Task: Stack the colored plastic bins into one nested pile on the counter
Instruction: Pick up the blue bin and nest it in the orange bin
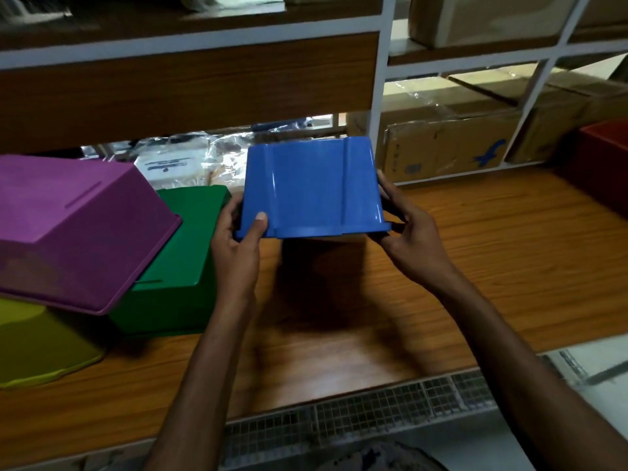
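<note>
Nearest, a wire mesh grille (356, 416) runs along the front edge of the wooden counter (492, 266), and two bare forearms reach over it. Both hands are closed on a blue bin (311, 186), which is held above the counter with its bottom tilted toward the camera and its rim at the lower edge. The left hand (238, 243) clasps the bin's left lower corner, thumb pressed flat on the blue face, fingers hidden behind. The right hand (407, 229) grips the right rim, its fingers curled around the edge. Under the bin the wood is bare and shadowed, and open counter stretches to the right. To the left, a purple bin (78, 229) lies upside down and tilted, resting on a yellow-green bin (37, 348) at the near left edge and overlapping a green bin (183, 266) just beside the left hand. Farther right, a red bin (601, 158) sits at the frame's edge. Beyond, white shelving (379, 96) holds cardboard boxes (448, 144); one bears a blue bird-like logo, its small print unreadable. Clear plastic packets (190, 158) lie behind the bins.
</note>
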Demonstrator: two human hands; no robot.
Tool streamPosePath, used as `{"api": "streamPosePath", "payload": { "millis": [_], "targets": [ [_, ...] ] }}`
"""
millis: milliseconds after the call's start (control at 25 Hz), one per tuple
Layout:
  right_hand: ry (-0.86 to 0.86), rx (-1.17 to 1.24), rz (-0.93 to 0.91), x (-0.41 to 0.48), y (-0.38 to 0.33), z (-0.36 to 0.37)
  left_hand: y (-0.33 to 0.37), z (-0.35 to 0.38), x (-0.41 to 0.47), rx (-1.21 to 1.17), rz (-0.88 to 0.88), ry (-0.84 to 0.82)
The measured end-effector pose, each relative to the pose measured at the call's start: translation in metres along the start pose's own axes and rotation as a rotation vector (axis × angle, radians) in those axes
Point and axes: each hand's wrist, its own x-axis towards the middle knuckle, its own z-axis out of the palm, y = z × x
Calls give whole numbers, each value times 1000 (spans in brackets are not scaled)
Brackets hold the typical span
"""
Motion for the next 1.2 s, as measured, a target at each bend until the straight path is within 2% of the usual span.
{"api": "streamPosePath", "payload": {
  "millis": [240, 360, 480, 600, 680, 760, 880, 1040, 1200],
  "targets": [
    [437, -17, -24, 15, -26, -21, 25, 21, -5, 23, 128, -156],
    [509, 129, 76, 20, -34, -44, 3, 22, -12, 134, 151, -197],
    [555, 321, 179, 19, -37, -66, -20, 18, -20, 237, 233, -85],
    [500, 398, 220, 19, -26, -71, -21, 26, -17, 301, 364, 15],
    [420, 417, 192, 15, -20, -66, -18, 32, -14, 296, 336, 65],
    [313, 364, 128, 2, -18, -55, -24, 32, -8, 253, 241, 79],
    [184, 123, 59, -26, -12, -28, -49, 26, 1, 142, 44, 63],
    [147, -226, 34, -56, 1, 4, -72, 25, -5, -28, -208, 124],
    [37, -239, 62, -60, -15, 8, -82, 18, -12, -128, -324, 120]
  ]
}}
